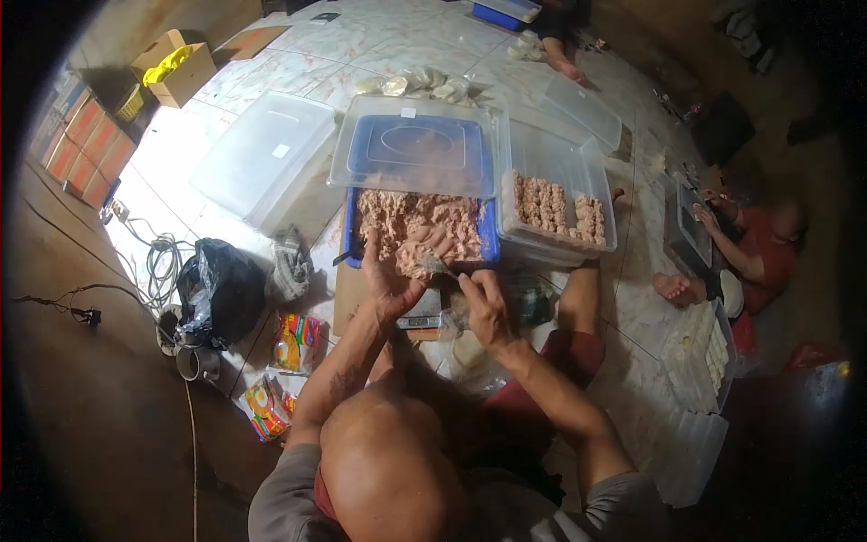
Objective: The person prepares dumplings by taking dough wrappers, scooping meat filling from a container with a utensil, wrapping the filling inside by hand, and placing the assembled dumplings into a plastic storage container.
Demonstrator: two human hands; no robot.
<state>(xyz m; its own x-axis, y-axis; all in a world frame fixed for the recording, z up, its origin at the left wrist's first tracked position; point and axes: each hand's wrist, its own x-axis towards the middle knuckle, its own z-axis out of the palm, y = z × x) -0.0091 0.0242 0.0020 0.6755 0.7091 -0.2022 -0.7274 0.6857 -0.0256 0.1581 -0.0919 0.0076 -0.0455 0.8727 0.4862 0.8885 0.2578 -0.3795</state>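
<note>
A blue tub [495,248] full of pinkish minced mixture [397,210] stands in front of me, partly under a clear lid [348,135]. My left hand [390,285] is cupped at the tub's near edge, with a lump of the mixture [411,260] in its palm and fingers. In my right hand [488,312] is a spoon [436,265], its metal end against that lump. Just below the hands lies a small scale [421,322] with a digital display, partly hidden by my left arm. To the right, a clear container [607,194] holds rows of shaped mixture portions [539,203].
Another clear lid or container [248,154] lies left. A black bag [221,285], metal mug [197,363], cables [161,257] and noodle packets [296,341] sit on the left floor. At right, a co-worker [763,248] touches a container [688,221]; stacked trays [695,352] stand nearby.
</note>
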